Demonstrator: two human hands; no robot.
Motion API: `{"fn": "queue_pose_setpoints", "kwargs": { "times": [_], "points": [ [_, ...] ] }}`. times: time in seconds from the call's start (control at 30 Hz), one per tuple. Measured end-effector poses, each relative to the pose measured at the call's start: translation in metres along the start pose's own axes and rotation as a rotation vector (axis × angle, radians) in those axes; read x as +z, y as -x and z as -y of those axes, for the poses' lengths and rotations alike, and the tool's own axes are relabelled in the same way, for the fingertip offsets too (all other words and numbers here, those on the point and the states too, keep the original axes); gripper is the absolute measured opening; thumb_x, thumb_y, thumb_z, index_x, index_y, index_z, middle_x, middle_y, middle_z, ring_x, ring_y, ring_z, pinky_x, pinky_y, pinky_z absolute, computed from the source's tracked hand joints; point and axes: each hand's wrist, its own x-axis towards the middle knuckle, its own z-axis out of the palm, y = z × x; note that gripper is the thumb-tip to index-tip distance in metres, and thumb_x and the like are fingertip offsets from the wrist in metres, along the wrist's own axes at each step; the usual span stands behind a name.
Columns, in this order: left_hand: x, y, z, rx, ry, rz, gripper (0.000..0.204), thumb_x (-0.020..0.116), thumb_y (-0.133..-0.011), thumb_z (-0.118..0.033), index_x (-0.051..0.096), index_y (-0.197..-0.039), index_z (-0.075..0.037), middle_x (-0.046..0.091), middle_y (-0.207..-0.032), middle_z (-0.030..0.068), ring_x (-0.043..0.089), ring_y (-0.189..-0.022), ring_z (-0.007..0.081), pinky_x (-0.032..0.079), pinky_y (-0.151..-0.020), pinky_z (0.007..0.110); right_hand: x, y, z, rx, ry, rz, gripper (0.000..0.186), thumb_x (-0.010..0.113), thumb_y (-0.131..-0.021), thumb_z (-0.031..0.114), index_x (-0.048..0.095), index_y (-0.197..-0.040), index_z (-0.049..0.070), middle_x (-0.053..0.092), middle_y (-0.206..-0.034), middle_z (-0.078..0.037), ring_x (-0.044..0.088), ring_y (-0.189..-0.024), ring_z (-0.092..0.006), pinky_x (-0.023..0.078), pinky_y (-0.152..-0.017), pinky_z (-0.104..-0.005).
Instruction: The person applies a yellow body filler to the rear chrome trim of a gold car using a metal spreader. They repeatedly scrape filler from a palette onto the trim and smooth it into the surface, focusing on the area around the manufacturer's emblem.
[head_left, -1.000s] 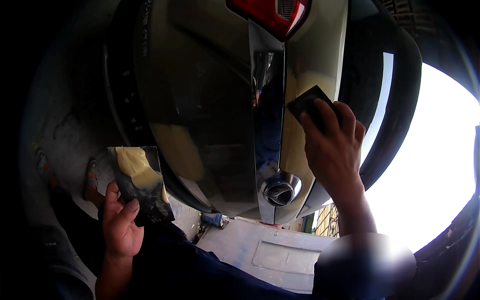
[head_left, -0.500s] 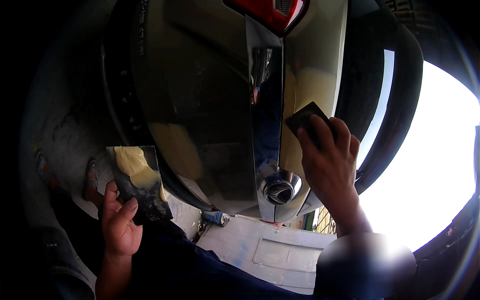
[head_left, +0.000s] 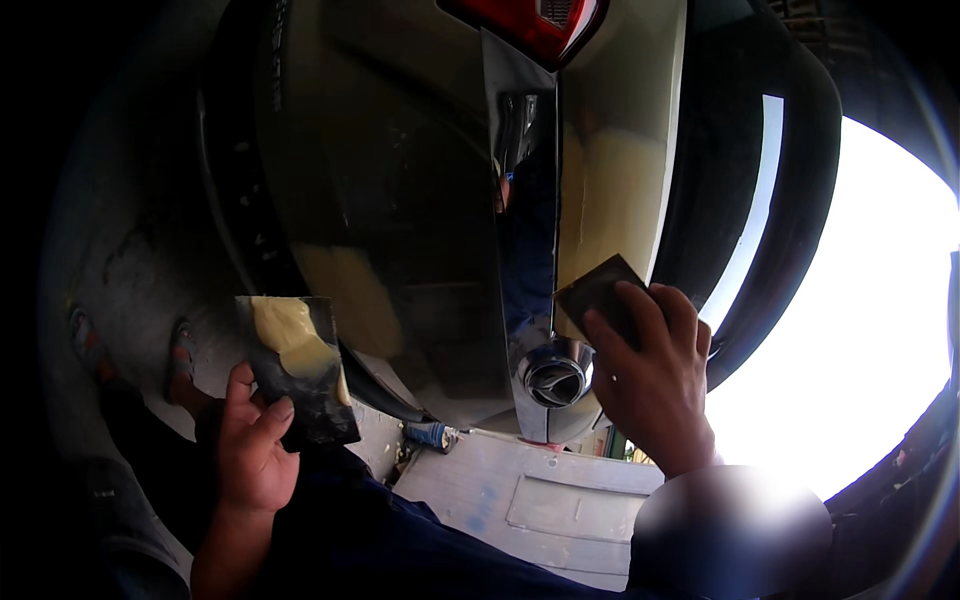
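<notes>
Closed around the lower edge of a dark flat board (head_left: 312, 400), my left hand (head_left: 258, 440) holds it up with a mound of pale yellow putty (head_left: 290, 335) on its upper part. My right hand (head_left: 655, 375) grips a dark square spreader (head_left: 602, 300), which lies against the car's tailgate panel beside the chrome strip (head_left: 528, 240). A smooth yellowish putty patch (head_left: 612, 195) covers the panel above the spreader. Just below the spreader sits a round chrome emblem (head_left: 556, 375). Another yellowish patch (head_left: 350, 290) shows on the lower body panel to the left.
A red tail light (head_left: 550, 25) is at the top, and the dark rear window (head_left: 760, 200) curves along the right. A white panel (head_left: 520, 490) lies beyond the car, near a blue can (head_left: 428, 434). A person's sandalled feet (head_left: 90, 340) show at the left.
My right hand has drawn the spreader down the panel toward the emblem, uncovering more of the putty patch. The left hand with the board has shifted slightly right.
</notes>
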Motion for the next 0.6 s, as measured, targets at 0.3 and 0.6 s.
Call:
{"fn": "queue_pose_setpoints", "kwargs": {
  "times": [0.3, 0.6],
  "points": [
    [0.069, 0.003, 0.025, -0.11, 0.4, 0.141, 0.043, 0.048, -0.089, 0.001, 0.033, -0.128, -0.007, 0.051, -0.122, 0.0171, 0.053, -0.115, 0.0254, 0.044, -0.099, 0.041, 0.022, 0.008, 0.06, -0.414, -1.291, -0.186, 0.05, 0.076, -0.065, 0.012, 0.065, -0.113, 0.008, 0.052, -0.114, -0.021, 0.053, -0.109, -0.0387, 0.045, -0.092, -0.046],
    [0.052, -0.002, -0.003, 0.151, 0.197, 0.138, 0.053, 0.05, -0.089, -0.001, 0.028, -0.136, -0.003, 0.048, -0.129, 0.016, 0.048, -0.119, 0.0241, 0.038, -0.103, 0.041, 0.013, -0.015, -0.006, -0.018, -0.322, -0.316, 0.04, 0.073, -0.065, 0.012, 0.068, -0.105, 0.012, 0.05, -0.122, -0.013, 0.047, -0.114, -0.0343, 0.042, -0.09, -0.0465]
  ]
}}
